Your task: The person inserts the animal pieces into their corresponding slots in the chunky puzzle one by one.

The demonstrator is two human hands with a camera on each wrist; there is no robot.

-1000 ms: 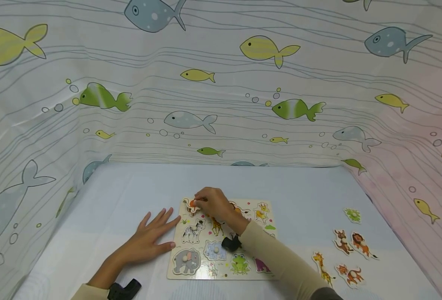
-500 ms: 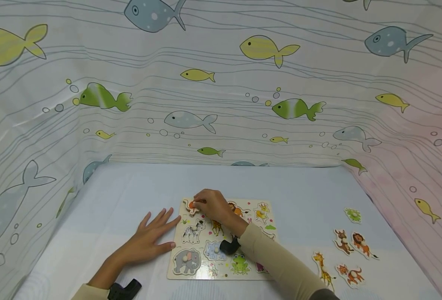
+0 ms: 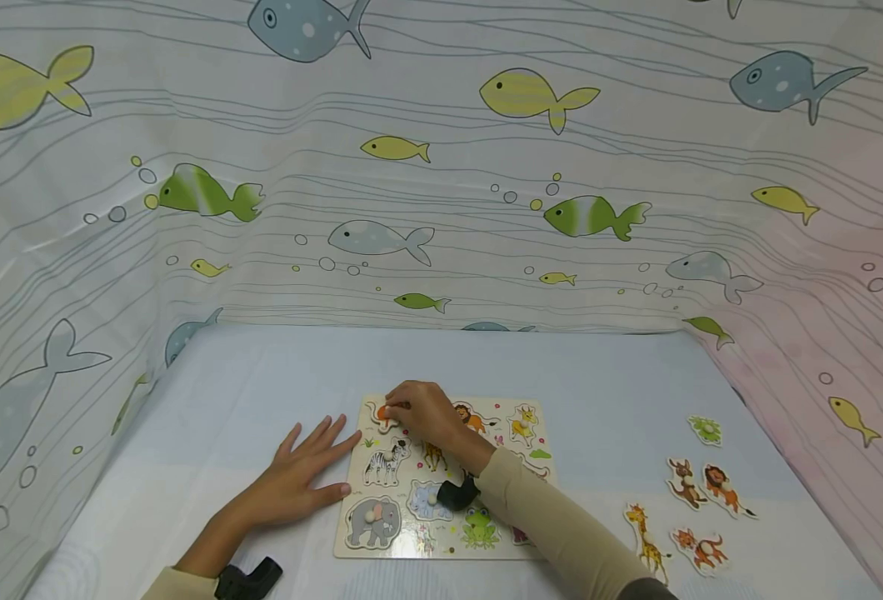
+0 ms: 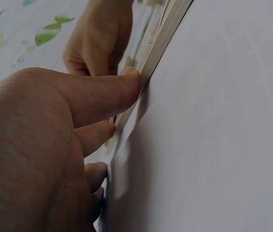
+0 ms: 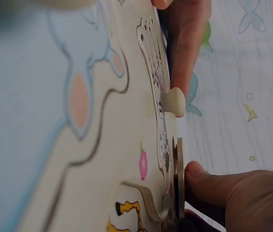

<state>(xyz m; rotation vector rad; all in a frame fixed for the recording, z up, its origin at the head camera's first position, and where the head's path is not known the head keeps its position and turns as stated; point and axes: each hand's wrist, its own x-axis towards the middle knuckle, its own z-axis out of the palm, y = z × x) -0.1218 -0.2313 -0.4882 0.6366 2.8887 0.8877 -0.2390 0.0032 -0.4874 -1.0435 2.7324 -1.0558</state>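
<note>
My right hand [image 3: 430,415] pinches an orange animal puzzle piece [image 3: 383,414] over the far left corner of the wooden puzzle board [image 3: 409,540]. In the right wrist view this puzzle piece shows edge-on, a thin wooden slab [image 5: 179,179] by my thumb, close above the board surface. Fingers spread, my left hand [image 3: 299,482] lies at the board's left side, with its thumb and fingertips at the edge. The left wrist view has that thumb [image 4: 105,96] against the board's side. A zebra piece [image 3: 386,464] with a round knob [image 5: 176,101] sits beside the pinched one.
An elephant piece [image 3: 372,525] and a light blue animal piece [image 3: 421,502] lie in the board. Right of it on the table are loose pieces: a frog [image 3: 705,431], kangaroo [image 3: 684,485], lion [image 3: 722,490], giraffe [image 3: 642,537] and orange striped animal [image 3: 700,551]. Fish-print cloth [image 3: 486,250] surrounds the table.
My right hand has shifted slightly toward me and left, turning the orange piece a little at the board's corner. The left hand has stayed in place.
</note>
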